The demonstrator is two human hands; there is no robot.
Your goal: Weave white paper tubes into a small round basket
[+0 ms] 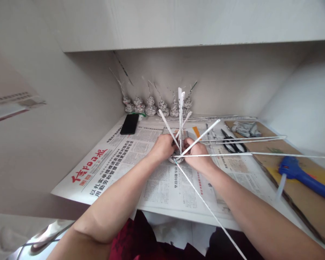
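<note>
Forearms extend forward; left hand and right hand grasp opposite sides of the woven base above the newspaper. A long strand crosses the right hand; scissors lie beyond.

2 hands around seemingly woven base

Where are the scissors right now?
Head view, right of centre: the black-handled scissors lie on the newspaper near the left edge of the cardboard, beyond and to the right of the right hand.
</note>
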